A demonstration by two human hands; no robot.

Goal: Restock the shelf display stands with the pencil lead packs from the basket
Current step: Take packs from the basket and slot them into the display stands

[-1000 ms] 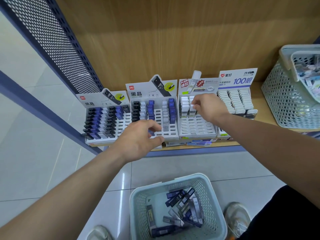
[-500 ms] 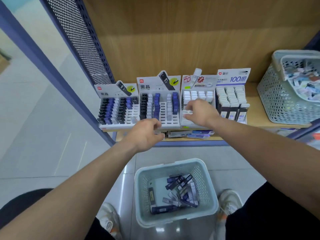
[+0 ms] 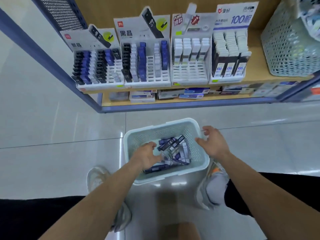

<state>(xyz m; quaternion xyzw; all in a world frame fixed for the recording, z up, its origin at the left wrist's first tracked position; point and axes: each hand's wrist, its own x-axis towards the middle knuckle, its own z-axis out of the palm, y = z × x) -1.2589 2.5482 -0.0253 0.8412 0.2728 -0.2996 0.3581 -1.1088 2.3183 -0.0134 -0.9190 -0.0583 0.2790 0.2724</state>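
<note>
Pale-green plastic basket (image 3: pixel 197 153) on the floor holds the lead packs (image 3: pixel 170 142), heaped toward its right wall. I'm picking: my left hand (image 3: pixel 147 156) is down among them, blurred, so I can't tell its grip. My right hand (image 3: pixel 213 142) hangs loose over the right rim. Next I should pinch one pack and lift it to the stands (image 3: pixel 189 73).

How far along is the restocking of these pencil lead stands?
Done: the rightmost stand looks full, and the leftmost stand and second stand are mostly filled. In hand: nothing yet; the left hand reaches among the packs in the basket, and the right hand hovers open over its rim. Left: many packs there, and the third stand has its front rows empty.
</note>
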